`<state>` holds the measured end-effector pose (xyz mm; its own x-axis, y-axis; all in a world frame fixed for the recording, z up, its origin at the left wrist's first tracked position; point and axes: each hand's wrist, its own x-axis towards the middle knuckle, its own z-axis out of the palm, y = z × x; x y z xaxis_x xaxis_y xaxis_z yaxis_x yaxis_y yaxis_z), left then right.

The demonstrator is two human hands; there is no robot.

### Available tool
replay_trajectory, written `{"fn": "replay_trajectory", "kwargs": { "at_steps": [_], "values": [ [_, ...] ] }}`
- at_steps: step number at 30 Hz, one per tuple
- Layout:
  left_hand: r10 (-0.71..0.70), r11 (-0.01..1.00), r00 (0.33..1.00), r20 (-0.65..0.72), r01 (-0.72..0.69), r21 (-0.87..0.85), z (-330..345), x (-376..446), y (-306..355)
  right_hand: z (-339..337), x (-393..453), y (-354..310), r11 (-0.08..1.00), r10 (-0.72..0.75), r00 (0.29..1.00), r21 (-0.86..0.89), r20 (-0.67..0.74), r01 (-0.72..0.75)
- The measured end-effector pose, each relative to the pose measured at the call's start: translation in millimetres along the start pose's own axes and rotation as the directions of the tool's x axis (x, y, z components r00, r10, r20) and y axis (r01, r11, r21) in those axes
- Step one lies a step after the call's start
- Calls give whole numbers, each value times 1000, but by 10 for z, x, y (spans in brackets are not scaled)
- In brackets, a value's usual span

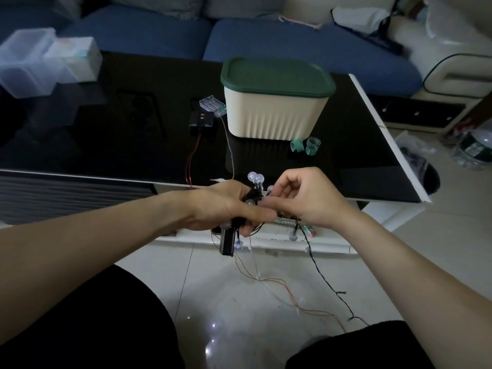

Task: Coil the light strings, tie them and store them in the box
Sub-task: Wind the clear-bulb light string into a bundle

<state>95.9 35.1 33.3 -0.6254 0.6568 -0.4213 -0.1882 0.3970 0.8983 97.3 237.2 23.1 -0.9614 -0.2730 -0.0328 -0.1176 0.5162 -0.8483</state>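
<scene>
A black-wired light string (254, 194) with clear round bulbs is bunched between both hands at the near edge of the table; its free tail (323, 275) hangs to the floor. The left hand (229, 206) is closed around the gathered loops, with a black battery case (227, 242) dangling below it. The right hand (300, 198) pinches the wire beside the bundle. The step appears to be coiling, unfinished. The next move calls for drawing up the trailing wire, then tying. Green ties (304, 146) lie just beside the cream box (274, 113), whose green lid (277, 75) is on. Two more battery packs (206, 113) rest on the glossy black table (106, 134). Behind stands a blue sofa (266, 41); below, pale floor tiles (239, 315).
</scene>
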Motion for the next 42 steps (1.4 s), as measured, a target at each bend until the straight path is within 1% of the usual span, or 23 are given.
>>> {"fn": "replay_trajectory", "kwargs": {
  "at_steps": [2,4,6,7,10,13,18,22,24,27,29,31,33,35,37,40,42],
  "values": [
    [-8,997,1000,-9,9,76,27,-24,-1,-23,-3,9,999,-4,997,33,71,2],
    [-7,995,999,-31,10,100,42,-35,8,-67,-18,26,995,13,983,94,186,-31],
    [3,999,998,-61,-1,38,15,-17,-14,-99,-34,37,982,79,957,144,280,-123],
    [8,1000,997,-82,-8,3,-7,-2,-29,-104,-39,42,978,116,947,133,299,-162],
    [30,997,986,-165,-42,-69,-40,25,-40,-78,-25,57,980,191,944,7,269,-200],
    [54,987,972,-228,-86,-134,-43,37,-14,-57,-5,80,979,195,954,7,229,-202],
    [42,956,988,-152,-83,-280,-18,-1,49,73,-1,25,992,96,967,60,235,-113],
    [10,929,995,-101,-47,-368,-34,-18,51,179,37,10,999,45,979,15,197,-49],
    [-5,916,998,-63,-21,-401,-69,-27,32,182,45,-15,999,45,980,16,193,-49],
    [-40,884,999,14,42,-466,-109,-35,24,164,26,-58,996,41,981,67,188,-54],
    [-33,849,999,11,34,-527,-136,-32,6,159,25,-77,992,44,988,109,150,-60],
    [-22,823,1000,-9,13,-568,-150,-26,-8,154,32,-63,980,73,994,178,81,-86],
    [-14,812,1000,-23,-2,-584,-137,-18,5,142,35,-47,970,89,996,226,31,-94],
    [-18,813,999,-38,-8,-582,-101,-19,38,133,22,-46,973,70,997,220,21,-73],
    [-19,822,998,-52,-14,-569,-100,-13,26,126,6,-54,975,47,998,216,34,-53],
    [21,855,998,-64,-51,-515,-122,12,-14,107,-15,-62,979,-2,998,202,68,-12],
    [5,876,996,-94,-50,-480,-115,22,-12,101,-34,-64,984,-23,995,181,94,6]
  ]
}}
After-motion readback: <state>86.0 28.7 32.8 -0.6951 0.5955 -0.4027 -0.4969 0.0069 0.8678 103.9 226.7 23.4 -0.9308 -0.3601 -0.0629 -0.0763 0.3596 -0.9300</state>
